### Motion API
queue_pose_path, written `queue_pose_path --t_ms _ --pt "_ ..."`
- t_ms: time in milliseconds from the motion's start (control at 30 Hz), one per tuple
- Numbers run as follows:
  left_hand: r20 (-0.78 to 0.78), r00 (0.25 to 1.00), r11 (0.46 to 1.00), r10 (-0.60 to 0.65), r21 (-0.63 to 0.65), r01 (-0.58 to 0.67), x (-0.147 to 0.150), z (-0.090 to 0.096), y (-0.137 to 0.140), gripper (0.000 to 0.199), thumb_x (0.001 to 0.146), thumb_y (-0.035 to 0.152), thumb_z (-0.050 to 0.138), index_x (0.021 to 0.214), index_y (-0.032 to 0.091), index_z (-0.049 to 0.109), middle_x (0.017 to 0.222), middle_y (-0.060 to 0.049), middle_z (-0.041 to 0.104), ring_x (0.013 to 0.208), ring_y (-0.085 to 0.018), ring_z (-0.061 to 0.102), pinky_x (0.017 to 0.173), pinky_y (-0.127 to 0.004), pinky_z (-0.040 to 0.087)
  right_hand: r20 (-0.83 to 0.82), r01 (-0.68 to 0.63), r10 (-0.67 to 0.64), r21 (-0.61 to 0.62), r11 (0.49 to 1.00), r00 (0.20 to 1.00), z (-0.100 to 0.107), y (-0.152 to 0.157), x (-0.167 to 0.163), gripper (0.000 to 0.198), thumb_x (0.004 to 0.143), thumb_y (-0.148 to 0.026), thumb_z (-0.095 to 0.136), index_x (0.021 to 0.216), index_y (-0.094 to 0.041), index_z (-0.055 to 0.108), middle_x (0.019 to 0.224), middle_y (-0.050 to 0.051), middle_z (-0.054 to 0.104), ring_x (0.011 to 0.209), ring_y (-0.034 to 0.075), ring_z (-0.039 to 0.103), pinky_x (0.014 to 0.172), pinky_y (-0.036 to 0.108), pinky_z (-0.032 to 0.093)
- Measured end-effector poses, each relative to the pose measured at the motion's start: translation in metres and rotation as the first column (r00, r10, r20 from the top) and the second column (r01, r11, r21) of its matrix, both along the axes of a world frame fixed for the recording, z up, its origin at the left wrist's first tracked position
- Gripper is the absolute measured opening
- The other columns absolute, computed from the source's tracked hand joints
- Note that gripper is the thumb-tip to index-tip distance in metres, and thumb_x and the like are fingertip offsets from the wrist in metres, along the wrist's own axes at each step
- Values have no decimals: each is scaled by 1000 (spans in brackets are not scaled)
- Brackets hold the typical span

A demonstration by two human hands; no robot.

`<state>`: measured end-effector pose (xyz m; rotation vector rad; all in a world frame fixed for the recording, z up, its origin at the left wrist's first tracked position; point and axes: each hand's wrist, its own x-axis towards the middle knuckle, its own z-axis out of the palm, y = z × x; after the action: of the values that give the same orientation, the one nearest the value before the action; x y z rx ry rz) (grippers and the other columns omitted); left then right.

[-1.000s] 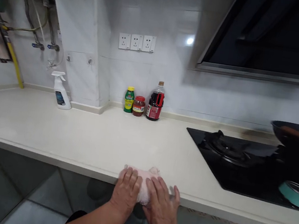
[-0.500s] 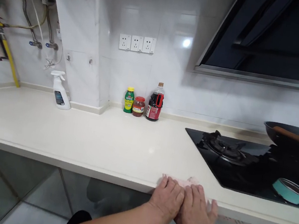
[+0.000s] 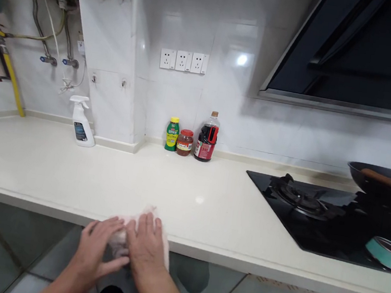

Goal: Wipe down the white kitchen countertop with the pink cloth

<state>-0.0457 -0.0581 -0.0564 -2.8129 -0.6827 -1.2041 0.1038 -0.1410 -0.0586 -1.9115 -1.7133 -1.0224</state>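
A pale pink cloth (image 3: 118,242) lies over the front edge of the white countertop (image 3: 78,174), part of it hanging down in front. My right hand (image 3: 146,249) presses on this cloth from above, fingers pointing away from me and its thumb hidden. Beside it on the left is my left hand (image 3: 96,246), thumb held apart and fingertips touching the cloth's left side. The underside of the cloth and what the right palm covers are hidden.
Against the wall stand a green bottle (image 3: 172,134), a red-lidded jar (image 3: 185,143) and a dark sauce bottle (image 3: 207,138). A white spray bottle (image 3: 83,123) is farther left. At right, a black gas hob (image 3: 281,212) holds a wok (image 3: 362,177) and a teal pot (image 3: 387,253).
Both hands and the cloth have moved left along the counter's front edge, away from the hob. The hands were close together; now the left thumb is spread. The view has shifted slightly.
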Motion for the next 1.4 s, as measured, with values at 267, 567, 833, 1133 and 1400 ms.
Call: queue_pose_path --t_ms 267,567,833,1133,1400 --pt "209 973 915 97 -403 -5 -11 58 38 43 90 60 51 105 22 65 97 -5 76 92 -24 71 88 -38 54 18 -148 148 -8 989 989 15 28 -16 19 97 -29 54 112 -17 58 111 11 64 109 28 56 95 47 46" --pt "92 993 967 -72 -236 92 48 73 37 32 92 49 51 93 21 68 96 -5 75 93 -23 69 87 -38 50 -117 -66 74 70 995 990 17 -73 63 50 73 -30 83 116 -22 58 112 9 62 106 28 54 93 44 38" --pt "-6 897 879 -441 -206 431 101 68 4 20 96 30 49 97 23 68 104 -7 70 103 -21 64 89 -36 47 -196 157 -156 -11 988 968 1 -199 169 56 69 -23 79 120 -26 58 125 12 59 114 33 52 96 46 36" --pt "-224 847 872 -482 -220 438 94 70 -17 15 92 24 62 103 29 72 120 -5 63 117 -23 55 98 -40 40 -163 489 -497 -90 868 852 -30 -331 302 50 69 -42 53 117 -29 57 119 14 60 103 39 56 85 57 39" --pt "-333 796 857 -506 -296 422 96 80 -17 24 91 22 62 110 35 70 122 -3 59 124 -25 49 102 -41 37 -161 499 -499 -44 865 851 -31 -324 295 56 67 -42 52 123 -37 47 116 14 58 100 41 54 82 58 37"
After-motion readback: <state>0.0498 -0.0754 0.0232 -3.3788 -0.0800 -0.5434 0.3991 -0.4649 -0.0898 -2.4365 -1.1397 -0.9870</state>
